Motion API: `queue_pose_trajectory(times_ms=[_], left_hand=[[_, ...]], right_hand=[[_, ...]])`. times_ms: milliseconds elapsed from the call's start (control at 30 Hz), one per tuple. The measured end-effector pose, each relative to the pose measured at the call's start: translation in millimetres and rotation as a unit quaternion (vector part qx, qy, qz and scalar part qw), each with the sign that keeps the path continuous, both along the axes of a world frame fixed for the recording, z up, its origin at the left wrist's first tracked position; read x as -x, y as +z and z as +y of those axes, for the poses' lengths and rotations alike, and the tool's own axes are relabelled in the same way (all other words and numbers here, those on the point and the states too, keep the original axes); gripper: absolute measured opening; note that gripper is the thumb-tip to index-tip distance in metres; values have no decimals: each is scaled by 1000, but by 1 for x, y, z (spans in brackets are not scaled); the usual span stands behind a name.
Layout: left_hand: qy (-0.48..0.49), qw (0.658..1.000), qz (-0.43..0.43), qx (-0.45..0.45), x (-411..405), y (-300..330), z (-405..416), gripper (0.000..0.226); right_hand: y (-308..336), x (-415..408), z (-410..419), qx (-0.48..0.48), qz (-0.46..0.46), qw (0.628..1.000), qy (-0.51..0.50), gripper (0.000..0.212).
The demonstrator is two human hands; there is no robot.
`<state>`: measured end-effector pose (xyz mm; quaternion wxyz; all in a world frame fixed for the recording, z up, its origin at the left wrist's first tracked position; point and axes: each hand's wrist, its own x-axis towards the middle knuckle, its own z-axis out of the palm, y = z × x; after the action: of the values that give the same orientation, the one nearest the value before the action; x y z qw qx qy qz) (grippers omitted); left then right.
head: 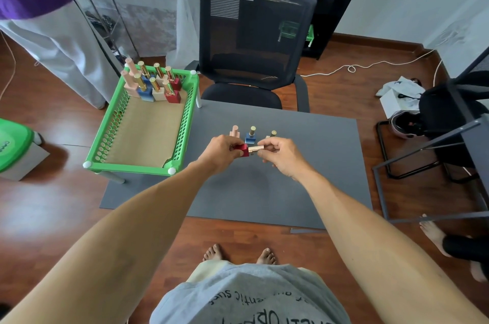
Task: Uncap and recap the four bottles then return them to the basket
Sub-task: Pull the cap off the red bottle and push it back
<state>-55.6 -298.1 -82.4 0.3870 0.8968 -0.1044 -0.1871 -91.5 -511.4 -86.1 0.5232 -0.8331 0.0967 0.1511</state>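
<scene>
My left hand grips a red square bottle lying sideways above the grey mat. My right hand pinches its rose-gold cap, which sits against the bottle's neck. Behind my hands three bottles stand upright on the mat: a pink one, a blue one with a gold cap, and a cream one with a gold cap, partly hidden by my right hand. The green basket stands to the left, with several capped bottles grouped at its far end.
A black mesh office chair stands at the mat's far edge. A dark desk frame and a seated person's foot are on the right. Another person stands at the far left. A green stool sits left of the basket.
</scene>
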Motion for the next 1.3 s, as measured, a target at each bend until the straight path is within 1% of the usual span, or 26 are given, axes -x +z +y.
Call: queue_pose_trajectory(times_ms=[67, 167, 367, 600, 733, 800, 1000, 1100, 1200, 1300], left_hand=[[-3, 1000, 5, 0, 0, -1, 0, 19], [-18, 1000, 2, 4, 0, -1, 1, 13], [-43, 999, 8, -15, 0, -1, -1, 7], [-59, 998, 18, -30, -3, -2, -5, 13], [-71, 997, 25, -30, -4, -3, -5, 13], [-74, 996, 31, -26, -5, -4, -5, 12], [-63, 997, 42, -23, -2, -8, -9, 10], [-55, 997, 47, -21, 0, -10, -11, 11], [-67, 994, 80, -22, -1, -10, -13, 13], [-59, 992, 110, -13, 1, -10, -19, 16]], right_hand=[[-1, -1, -1, 7, -2, 1000, 2, 10], [-2, -1, -1, 19, 10, 1000, 11, 6], [0, 2, 0, 47, 19, 998, 26, 14], [1, 0, -3, 56, 33, 997, 29, 20], [1, 0, -4, 35, 16, 999, 15, 17], [1, 0, -4, 28, 9, 999, 13, 20], [-1, -1, -4, 35, 38, 999, 0, 25], [-2, -1, -6, 29, 33, 999, -8, 28], [-3, 0, -11, 0, 34, 999, -13, 21], [-9, 2, -14, -49, 43, 997, -43, 17]])
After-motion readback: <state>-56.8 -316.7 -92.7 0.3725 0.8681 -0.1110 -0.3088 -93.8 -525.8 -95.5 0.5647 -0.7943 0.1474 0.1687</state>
